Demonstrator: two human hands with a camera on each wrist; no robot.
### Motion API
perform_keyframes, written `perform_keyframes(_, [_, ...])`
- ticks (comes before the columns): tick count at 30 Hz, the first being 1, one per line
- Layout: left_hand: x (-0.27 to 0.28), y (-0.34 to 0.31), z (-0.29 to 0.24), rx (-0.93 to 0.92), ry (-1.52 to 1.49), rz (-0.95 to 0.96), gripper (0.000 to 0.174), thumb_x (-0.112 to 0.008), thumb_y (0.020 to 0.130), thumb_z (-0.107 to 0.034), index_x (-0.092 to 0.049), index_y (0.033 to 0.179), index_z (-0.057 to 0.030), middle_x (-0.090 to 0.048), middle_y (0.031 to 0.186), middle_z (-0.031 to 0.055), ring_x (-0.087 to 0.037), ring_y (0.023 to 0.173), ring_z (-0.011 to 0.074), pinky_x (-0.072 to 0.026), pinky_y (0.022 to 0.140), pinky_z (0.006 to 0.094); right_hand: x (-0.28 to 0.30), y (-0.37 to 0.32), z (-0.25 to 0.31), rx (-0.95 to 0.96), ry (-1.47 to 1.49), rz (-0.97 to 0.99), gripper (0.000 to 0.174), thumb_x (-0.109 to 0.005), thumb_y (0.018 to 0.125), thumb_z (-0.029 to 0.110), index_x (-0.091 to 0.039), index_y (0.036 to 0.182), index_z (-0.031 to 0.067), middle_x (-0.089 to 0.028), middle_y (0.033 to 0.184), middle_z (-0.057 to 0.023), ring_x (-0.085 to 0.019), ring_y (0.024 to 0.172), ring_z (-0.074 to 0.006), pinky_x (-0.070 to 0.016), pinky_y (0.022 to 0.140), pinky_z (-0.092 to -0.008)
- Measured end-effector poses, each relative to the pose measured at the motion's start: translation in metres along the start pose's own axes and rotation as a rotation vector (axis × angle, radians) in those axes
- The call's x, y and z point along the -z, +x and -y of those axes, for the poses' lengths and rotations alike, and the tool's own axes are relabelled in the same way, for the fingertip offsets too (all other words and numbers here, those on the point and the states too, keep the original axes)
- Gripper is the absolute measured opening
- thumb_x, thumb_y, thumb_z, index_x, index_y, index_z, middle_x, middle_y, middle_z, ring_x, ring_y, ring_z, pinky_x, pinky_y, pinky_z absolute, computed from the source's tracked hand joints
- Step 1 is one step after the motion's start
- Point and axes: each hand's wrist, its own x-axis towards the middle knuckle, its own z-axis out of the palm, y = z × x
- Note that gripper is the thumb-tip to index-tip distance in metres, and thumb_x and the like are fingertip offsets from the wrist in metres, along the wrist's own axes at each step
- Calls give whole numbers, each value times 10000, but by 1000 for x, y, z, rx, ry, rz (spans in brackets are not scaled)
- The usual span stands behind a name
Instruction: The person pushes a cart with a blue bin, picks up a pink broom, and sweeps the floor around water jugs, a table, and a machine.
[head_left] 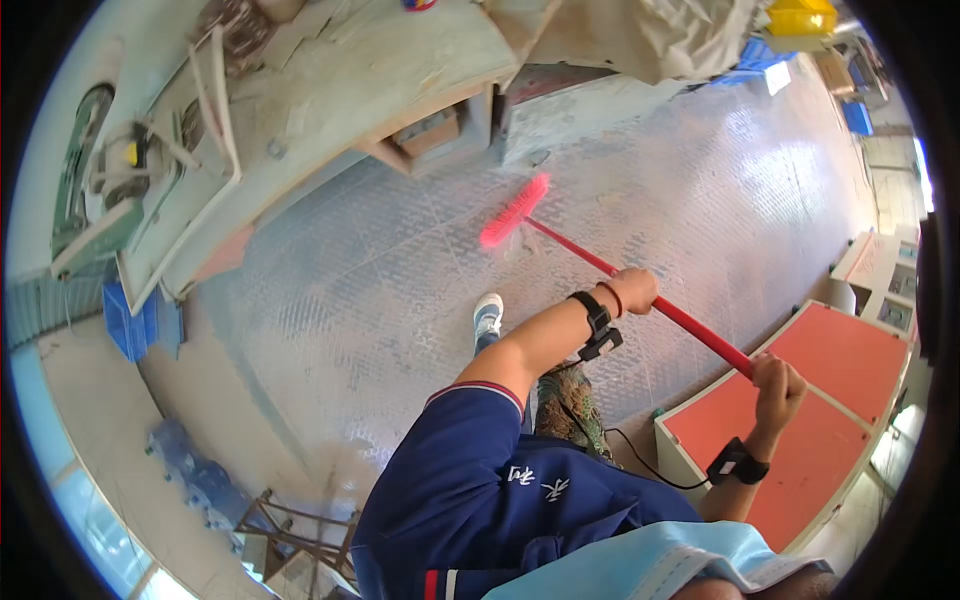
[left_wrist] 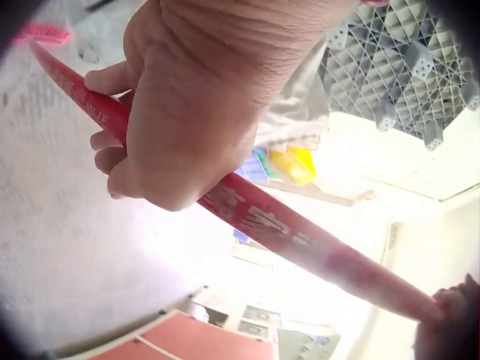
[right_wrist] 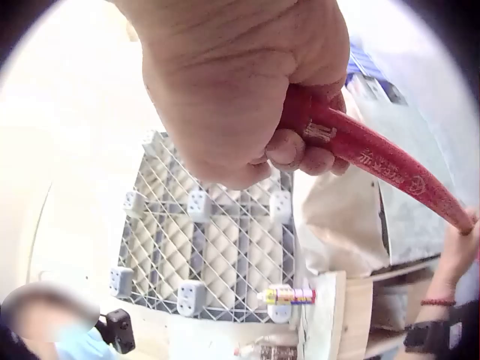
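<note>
A push broom with a bright pink bristle head [head_left: 515, 210] stands on the patterned floor, its red handle [head_left: 700, 332] slanting up to the right. My left hand [head_left: 632, 290], wearing a red bracelet, grips the handle partway along. In the left wrist view the fingers of my left hand [left_wrist: 187, 112] curl round the red shaft. My right hand [head_left: 778, 390] holds the handle close to its upper end. The right wrist view shows my right hand [right_wrist: 247, 90] wrapped round that end, with white lettering on the shaft beyond it.
A long workbench [head_left: 400, 75] runs along the upper left, with a wooden compartment beneath. Red-topped cabinets [head_left: 840, 365] stand at the right. Blue bins [head_left: 130, 320] sit at the left, near wrapped bottles [head_left: 195, 470] and a metal frame [head_left: 290, 530]. My shoe [head_left: 488, 315] is below the broom head.
</note>
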Motion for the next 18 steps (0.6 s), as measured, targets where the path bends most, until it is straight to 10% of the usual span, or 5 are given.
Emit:
perform_keyframes(5, [20,-15,-30,150,-32,62,172,-575,640,-138,-638,751,-23,-610,777,189,-608,762,314,-490,679,392,38,9,-3,140,151,7,317,-372,817,54,-398,507,-7,-399,485,-41,-359,467,-81,-357,505,-244])
perform_keyframes(11, [-36,-5,73,406,132,30,137,-556,649,-112,-639,722,-31,-608,745,182,-602,734,328,-490,651,406,0,54,-135,-171,155,239,236,-463,784,55,-519,581,-52,-504,548,-36,-457,522,-83,-360,481,-226])
perform_keyframes(18, [-63,184,30,231,60,107,153,-567,611,-102,-628,717,-11,-598,765,209,-593,752,339,-479,654,404,129,82,-223,-133,299,-43,325,-418,854,37,-433,533,-17,-463,530,-40,-443,522,-104,-416,552,-264])
